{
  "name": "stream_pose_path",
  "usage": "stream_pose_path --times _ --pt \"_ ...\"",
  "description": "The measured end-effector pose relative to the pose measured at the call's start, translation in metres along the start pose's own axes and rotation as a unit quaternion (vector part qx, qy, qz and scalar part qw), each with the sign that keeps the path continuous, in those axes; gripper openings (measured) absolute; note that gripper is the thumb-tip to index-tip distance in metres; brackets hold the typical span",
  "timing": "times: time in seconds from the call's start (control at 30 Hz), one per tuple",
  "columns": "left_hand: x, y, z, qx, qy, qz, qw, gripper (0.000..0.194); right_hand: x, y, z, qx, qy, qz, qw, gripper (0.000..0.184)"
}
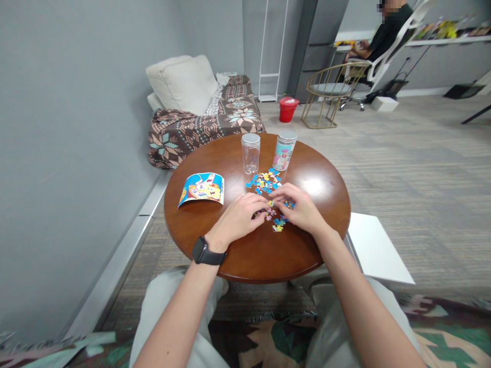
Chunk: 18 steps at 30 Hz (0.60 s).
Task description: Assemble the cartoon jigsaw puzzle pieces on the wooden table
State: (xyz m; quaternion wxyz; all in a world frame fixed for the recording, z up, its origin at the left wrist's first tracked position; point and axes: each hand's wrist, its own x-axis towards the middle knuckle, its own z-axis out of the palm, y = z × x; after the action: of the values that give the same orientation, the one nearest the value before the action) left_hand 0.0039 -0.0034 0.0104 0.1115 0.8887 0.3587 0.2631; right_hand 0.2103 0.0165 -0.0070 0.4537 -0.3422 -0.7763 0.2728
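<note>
Bare forearms [364,301] lie nearest, reaching forward over pale trousers [157,301] to a round brown bench [253,255]. Behind the left grip [241,213], a black watch [207,251] circles the wrist.

Both grips are low over the bench, their fingertips nearly meeting at a small yellowish puzzle piece [270,203]. Right grip [302,207] has its thumb and forefinger bent close about that piece; whether they are clamped on it I cannot tell. As for the left, its fingers point at the same piece from the other side, thumb lower and nearer the body; I cannot tell whether they pinch anything.

Pinkish pieces [270,213] lie between the two grips, partly covered by the left one. Blue pieces [280,222] sit just below and beside the right thumb, with a yellow piece [277,228] just nearer the body. Directly beyond both grips spreads a loose heap of mostly blue pieces [264,182].

Farther past the heap stand two upright, lidded jars: a clear jar [251,157] ahead of the left grip and a printed jar [284,153] ahead of the right. Left of and beyond the left grip, a bowed picture sheet [202,188] rests on the bench.
</note>
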Motion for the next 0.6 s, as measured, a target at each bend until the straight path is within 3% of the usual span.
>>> stream_pose_path --times 0.2,0.6 --pt "-0.0003 0.0004 -0.0014 0.004 0.030 0.004 1.000 0.018 0.0003 0.0012 0.0000 -0.014 -0.005 -0.022 1.000 0.022" --pt "-0.0006 0.0034 -0.0038 0.008 0.038 -0.018 0.999 0.018 -0.0001 0.0012 0.0008 -0.037 -0.013 0.020 0.999 0.024"
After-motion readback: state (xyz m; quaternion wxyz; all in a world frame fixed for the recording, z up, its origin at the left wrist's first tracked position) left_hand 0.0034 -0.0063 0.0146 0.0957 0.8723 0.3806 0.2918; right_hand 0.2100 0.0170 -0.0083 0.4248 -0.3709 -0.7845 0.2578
